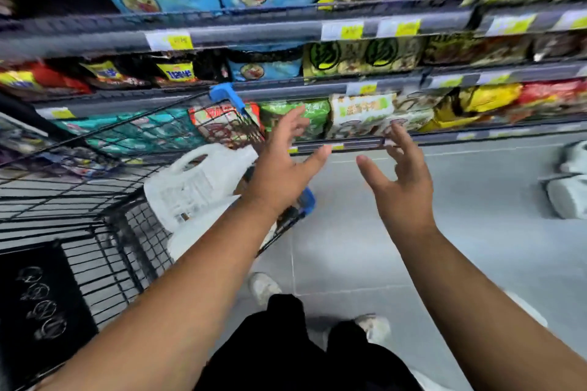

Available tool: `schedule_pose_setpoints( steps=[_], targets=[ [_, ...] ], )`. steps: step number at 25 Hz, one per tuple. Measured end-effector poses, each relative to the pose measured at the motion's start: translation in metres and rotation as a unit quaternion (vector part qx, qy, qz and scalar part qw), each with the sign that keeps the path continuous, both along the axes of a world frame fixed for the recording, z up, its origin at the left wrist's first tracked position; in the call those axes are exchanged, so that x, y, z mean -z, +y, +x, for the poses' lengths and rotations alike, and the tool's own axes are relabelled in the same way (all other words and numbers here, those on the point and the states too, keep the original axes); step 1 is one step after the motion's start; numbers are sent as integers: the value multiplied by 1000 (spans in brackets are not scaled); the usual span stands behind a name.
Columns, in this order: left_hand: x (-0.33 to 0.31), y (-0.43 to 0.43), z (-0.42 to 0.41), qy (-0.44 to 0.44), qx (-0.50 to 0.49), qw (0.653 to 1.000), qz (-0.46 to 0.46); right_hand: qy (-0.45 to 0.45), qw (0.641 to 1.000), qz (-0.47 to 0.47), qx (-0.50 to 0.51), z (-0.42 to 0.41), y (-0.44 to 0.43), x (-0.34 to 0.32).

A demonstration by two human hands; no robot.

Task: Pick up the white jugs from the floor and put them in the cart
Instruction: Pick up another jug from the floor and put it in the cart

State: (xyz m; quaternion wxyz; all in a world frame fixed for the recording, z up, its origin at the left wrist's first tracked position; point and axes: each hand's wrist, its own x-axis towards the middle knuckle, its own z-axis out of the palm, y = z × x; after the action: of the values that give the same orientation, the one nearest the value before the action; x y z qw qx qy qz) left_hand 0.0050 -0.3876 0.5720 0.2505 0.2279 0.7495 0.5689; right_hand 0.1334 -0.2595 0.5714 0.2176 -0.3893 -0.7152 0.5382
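A white jug (193, 182) with a moulded handle lies inside the black wire cart (79, 200) at the left. A second white jug (197, 232) sits under it, partly hidden by my left forearm. My left hand (282, 165) hovers just right of the jugs, above the cart's rim, fingers spread and holding nothing. My right hand (400, 174) is raised beside it over the floor, fingers loosely spread, also empty. More white jugs (568, 181) lie on the grey floor at the far right edge, blurred.
Store shelves (317, 28) packed with bright snack bags run across the top. The cart has blue corner bumpers (224, 94). A black panel (41, 305) covers the cart's near end. My feet in pale shoes (263, 287) stand on the grey tiled floor (349, 247).
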Motion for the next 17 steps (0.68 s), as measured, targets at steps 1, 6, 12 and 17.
schedule_pose_setpoints(
  steps=[1,6,12,17],
  targets=[
    [-10,20,14,1,17,1000,6,0,1000,23,8,18,16,-9],
    [-64,136,118,21,144,989,22,30,993,47,105,146,102,-55],
    [-106,260,255,23,276,960,35,61,959,36,273,305,175,-83],
    [-116,337,355,48,404,913,36,88,906,21,414,407,198,-82]
  ],
)
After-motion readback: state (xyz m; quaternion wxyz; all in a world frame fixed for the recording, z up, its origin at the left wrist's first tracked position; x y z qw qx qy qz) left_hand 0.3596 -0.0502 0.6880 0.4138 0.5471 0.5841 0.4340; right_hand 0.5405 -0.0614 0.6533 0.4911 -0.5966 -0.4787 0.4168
